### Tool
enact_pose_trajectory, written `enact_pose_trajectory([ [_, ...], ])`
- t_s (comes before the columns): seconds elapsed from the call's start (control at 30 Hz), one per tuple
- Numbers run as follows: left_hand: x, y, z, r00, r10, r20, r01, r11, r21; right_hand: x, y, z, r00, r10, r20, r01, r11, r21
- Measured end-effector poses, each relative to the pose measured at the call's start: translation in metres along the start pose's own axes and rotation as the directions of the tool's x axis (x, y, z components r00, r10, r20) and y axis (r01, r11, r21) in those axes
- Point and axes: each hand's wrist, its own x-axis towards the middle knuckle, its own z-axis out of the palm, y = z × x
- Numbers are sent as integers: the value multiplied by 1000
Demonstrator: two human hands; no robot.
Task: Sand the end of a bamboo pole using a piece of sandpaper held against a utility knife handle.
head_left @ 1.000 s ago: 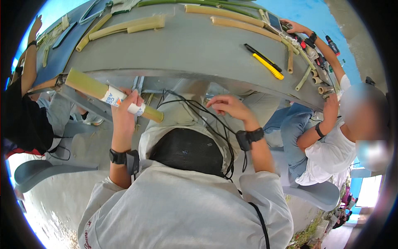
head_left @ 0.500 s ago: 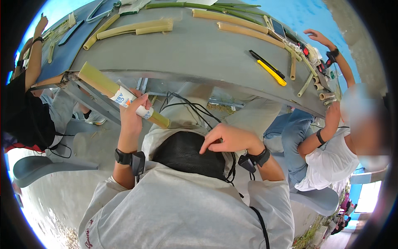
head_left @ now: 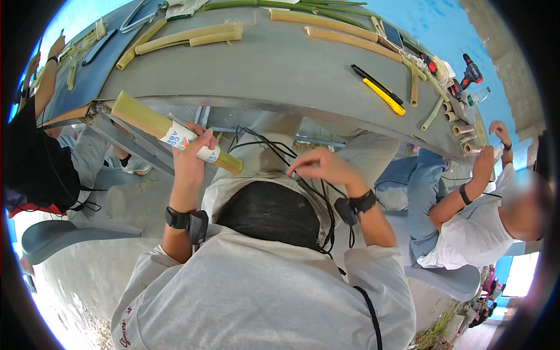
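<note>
A split length of pale green bamboo [head_left: 137, 114] slants in front of the table edge at the left, its lower end above my lap. A white printed sheet [head_left: 173, 137] is wrapped round its middle. My left hand [head_left: 195, 153] is closed round the wrapped bamboo, thumb on top. To the right, my right hand [head_left: 328, 167] hovers over my lap with nothing in it, fingers loosely bent and apart, slightly blurred. Black cords [head_left: 269, 141] hang beyond it. A yellow utility knife [head_left: 385, 97] lies on the table beside a slim black tool [head_left: 373, 81].
Several bamboo strips [head_left: 192, 39] lie on the grey table [head_left: 280, 76]. At its right are short bamboo tubes [head_left: 464, 129], a drill [head_left: 471, 72] and a bottle [head_left: 478, 96]. People sit on both sides; the right co-worker's hand [head_left: 483, 163] is near the tubes.
My right hand has lifted slightly away from my lap, toward the table and right. My left hand and the bamboo have shifted slightly right. The right co-worker's far arm has come down from the table's far side.
</note>
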Motion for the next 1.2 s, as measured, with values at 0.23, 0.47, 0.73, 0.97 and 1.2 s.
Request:
enact_pose_trajectory([
  [0.23, -3, -1, 5, 994, -35, 104, 24, 994, 104, 15, 77, -40, 953, 184, -239, -142, 973, 183],
  [0.47, 0, -8, -2, 993, -17, 120, 12, 999, 46, 16, 84, -30, 958, 224, -177, -221, 975, 38],
  [0.73, 1, -12, -8, 992, -34, 124, 26, 998, 65, 18, 90, -28, 951, 221, -218, -218, 975, 38],
  [0.97, 2, -19, -10, 996, -18, 88, 12, 998, 69, 22, 86, -30, 946, 209, -250, -219, 976, -14],
  [1.2, 2, -22, -16, 993, -10, 116, 2, 998, 67, 25, 92, -30, 948, 211, -238, -230, 972, -56],
])
